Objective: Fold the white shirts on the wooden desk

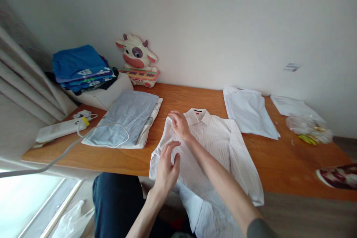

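A white pinstriped collared shirt lies face up on the wooden table, its lower part hanging over the front edge. My right hand rests flat on the shirt's left shoulder near the collar, fingers spread. My left hand hovers with fingers apart over the shirt's left side, at the folded sleeve. Neither hand grips anything.
A folded light blue garment lies to the left, a folded white one to the right. A cow toy keyboard, stacked blue clothes, a white power strip, papers and a plastic bag line the edges.
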`<action>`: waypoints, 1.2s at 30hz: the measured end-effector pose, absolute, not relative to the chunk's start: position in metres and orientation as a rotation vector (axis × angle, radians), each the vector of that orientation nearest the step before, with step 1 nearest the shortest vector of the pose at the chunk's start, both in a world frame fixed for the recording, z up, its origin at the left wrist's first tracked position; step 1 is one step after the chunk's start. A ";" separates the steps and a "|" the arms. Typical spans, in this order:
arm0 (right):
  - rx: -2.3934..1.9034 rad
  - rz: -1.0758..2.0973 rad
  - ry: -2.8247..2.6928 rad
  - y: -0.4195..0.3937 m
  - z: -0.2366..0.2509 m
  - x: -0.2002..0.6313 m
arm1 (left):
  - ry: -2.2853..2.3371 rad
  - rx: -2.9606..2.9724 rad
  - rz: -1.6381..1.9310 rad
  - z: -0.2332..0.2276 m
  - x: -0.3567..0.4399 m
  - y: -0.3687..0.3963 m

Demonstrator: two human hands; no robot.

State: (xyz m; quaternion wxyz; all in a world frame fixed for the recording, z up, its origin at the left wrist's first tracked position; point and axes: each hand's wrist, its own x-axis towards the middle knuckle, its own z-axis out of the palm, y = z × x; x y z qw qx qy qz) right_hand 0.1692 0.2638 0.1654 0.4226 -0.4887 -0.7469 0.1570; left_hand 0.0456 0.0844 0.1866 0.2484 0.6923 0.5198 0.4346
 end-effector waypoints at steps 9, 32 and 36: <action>-1.409 0.514 -1.360 0.034 0.194 0.270 | 1.666 2.495 0.646 0.147 0.034 0.178; -2.173 0.502 -1.462 -0.090 0.160 0.406 | 1.605 2.598 0.484 0.136 0.057 0.245; -2.108 0.382 -1.380 -0.076 0.215 0.391 | 1.555 2.596 0.466 0.138 0.058 0.265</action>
